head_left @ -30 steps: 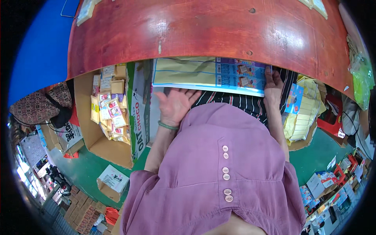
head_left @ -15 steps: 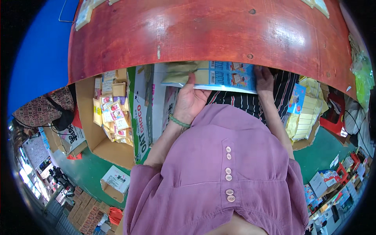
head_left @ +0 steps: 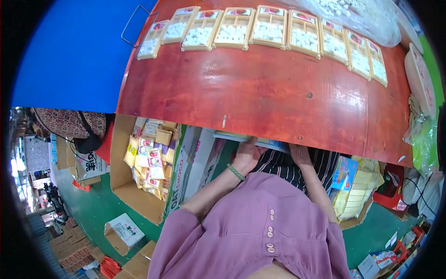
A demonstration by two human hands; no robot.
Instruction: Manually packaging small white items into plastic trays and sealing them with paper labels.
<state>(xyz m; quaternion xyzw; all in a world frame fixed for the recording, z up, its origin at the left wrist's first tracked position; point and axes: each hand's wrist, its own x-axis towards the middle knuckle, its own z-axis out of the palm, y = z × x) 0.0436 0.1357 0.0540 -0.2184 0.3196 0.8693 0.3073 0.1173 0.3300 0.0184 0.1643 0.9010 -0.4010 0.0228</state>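
My left hand (head_left: 247,156), with a green bead bracelet at the wrist, is closed on the near edge of a blue printed sheet (head_left: 275,143). My right hand (head_left: 300,156) is at the sheet's right end, its fingertips hidden beneath the table edge. Most of the sheet is out of sight under the red-brown tabletop (head_left: 260,88), just above my lap in striped black cloth (head_left: 274,162). Across the tabletop runs a row of several small yellow trays (head_left: 232,35), each holding white pieces and a strawberry-printed card.
Left of my legs stands a carton (head_left: 139,193) of small packed trays. On my right, another box holds stacked yellow trays (head_left: 357,195) and a blue printed packet (head_left: 344,173). A clear plastic bag (head_left: 362,18) of white pieces lies at the table's far right.
My view has tilted up, bringing the row of trays into sight. The blue sheet, broadly visible before, is now mostly under the table edge, with both hands still at it.
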